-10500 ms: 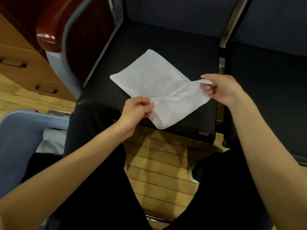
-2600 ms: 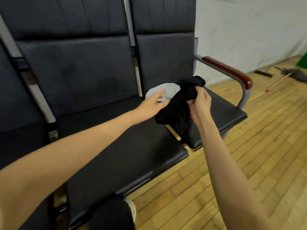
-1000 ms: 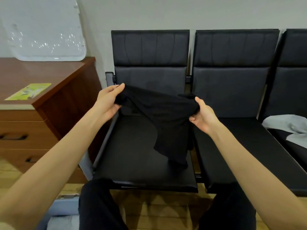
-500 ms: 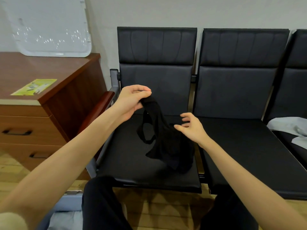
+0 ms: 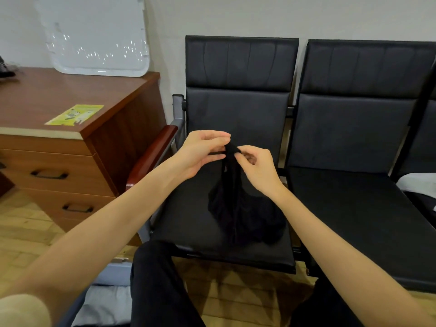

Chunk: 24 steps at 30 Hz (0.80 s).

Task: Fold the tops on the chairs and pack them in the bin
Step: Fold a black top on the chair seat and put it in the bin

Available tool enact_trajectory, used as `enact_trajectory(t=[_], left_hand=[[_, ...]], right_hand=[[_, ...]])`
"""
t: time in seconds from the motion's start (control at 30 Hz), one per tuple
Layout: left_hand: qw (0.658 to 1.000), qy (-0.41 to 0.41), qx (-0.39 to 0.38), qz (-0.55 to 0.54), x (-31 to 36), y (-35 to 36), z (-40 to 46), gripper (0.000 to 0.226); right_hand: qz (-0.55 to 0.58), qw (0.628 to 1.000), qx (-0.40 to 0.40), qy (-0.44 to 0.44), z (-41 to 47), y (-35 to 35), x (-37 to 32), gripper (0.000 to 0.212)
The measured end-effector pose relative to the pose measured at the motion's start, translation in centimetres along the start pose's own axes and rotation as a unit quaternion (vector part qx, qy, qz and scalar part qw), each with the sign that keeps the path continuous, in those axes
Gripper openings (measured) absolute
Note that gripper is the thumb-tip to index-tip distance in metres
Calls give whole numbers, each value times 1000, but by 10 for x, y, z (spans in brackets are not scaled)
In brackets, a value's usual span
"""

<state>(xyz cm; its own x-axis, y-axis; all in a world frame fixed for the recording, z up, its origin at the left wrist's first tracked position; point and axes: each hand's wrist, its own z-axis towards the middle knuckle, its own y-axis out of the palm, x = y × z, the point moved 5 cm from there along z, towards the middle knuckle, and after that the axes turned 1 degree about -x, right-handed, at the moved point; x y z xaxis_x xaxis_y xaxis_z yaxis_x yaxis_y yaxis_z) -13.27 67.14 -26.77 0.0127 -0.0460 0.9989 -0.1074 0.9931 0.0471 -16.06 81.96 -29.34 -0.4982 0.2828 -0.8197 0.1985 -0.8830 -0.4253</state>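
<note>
Right hand (image 5: 256,167) has joined left hand (image 5: 203,154), both pinching the black top (image 5: 243,215) dangling below.

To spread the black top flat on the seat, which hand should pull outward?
Probably the right hand: it pinches the black top beside the left hand, with bare seat around.

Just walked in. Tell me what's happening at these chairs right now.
A person sits facing a row of black padded chairs. Both hands pinch the top of a bunched black fabric top: the left hand and the right hand meet at its upper edge, and its lower part sags onto the seat. It is not folded yet. A grey plastic bin shows at the lower left beside the person's leg, with pale fabric inside. Another light garment lies on a chair at the far right.
</note>
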Motion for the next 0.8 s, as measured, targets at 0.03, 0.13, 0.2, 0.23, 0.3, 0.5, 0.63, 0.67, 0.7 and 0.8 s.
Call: enact_trajectory(t=[0.03,0.13,0.2,0.23,0.3,0.5,0.63,0.67,0.7,0.8], left_hand=[[1000,1,0,10,-1,-3,-1,18],[1000,-5,-14,-5,-16,-10,-5,22],[1000,-26,-4,-12,-38,-18,-8,21],[999,-44,11,-4,-52,-22,-9,20],[994,-93,46,28,-83,-31,-11,19],[978,-195,50,60,-152,-32,-3,36],[975,-217,8,43,-168,-10,10,48],[974,-224,0,43,-171,-5,14,49],[972,-230,-10,42,-174,0,16,50],[964,-259,-49,24,-185,15,20,56]], right_hand=[[19,1000,-2,12,0,0,0,20],[121,990,6,73,-1,-2,6,21],[180,977,9,110,-1,-4,13,23],[191,974,9,123,-2,-6,15,23],[198,970,7,143,-3,-10,18,26],[215,963,-6,164,-9,-15,23,31],[222,959,-3,176,-13,-22,25,28],[229,957,-1,177,-14,-24,26,27],[234,955,3,180,-15,-26,24,27],[284,937,12,206,-17,-32,24,20]])
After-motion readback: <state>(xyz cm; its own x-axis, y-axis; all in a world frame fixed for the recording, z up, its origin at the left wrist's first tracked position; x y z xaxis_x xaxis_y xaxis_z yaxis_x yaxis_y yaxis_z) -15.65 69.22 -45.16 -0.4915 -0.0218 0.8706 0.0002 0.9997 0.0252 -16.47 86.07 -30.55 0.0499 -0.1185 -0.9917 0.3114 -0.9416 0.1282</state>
